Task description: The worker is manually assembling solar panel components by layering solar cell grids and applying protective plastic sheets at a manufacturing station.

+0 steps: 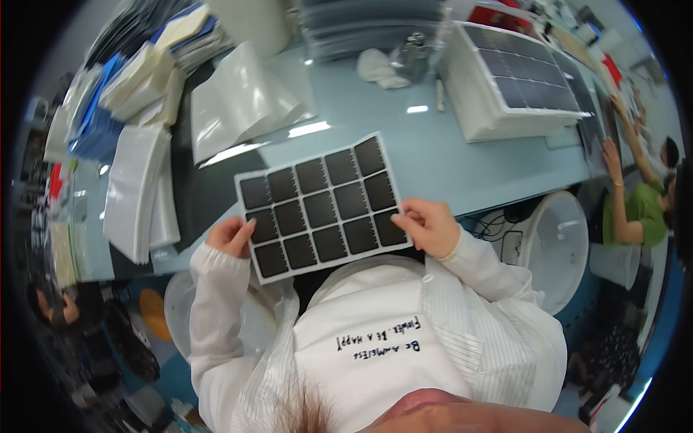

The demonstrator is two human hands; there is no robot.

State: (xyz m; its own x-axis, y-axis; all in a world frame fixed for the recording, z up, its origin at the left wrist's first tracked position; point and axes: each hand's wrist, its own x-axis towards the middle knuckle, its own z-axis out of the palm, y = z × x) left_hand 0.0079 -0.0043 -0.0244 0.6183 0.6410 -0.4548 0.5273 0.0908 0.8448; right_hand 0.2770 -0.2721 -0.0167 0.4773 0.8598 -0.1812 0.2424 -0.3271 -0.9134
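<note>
Between my two hands is a white-edged sheet [319, 193] bearing several rows of dark rectangular pieces, tilted a little, its near edge close to my body. My left hand [229, 237] pinches the sheet's left side, thumb on top. On the right side my right hand [427, 225] grips the edge near the lower corner, thumb over a dark piece. The fingers beneath the sheet are hidden.
A tall stack of similar sheets [498, 119] stands at the back right. Glossy white film [238, 108] and white packets [133, 191] lie left on the glass-topped table [462, 169]. A clear bottle [413, 58] stands at the back. Translucent bins [559, 249] flank me; a person in green [639, 209] works far right.
</note>
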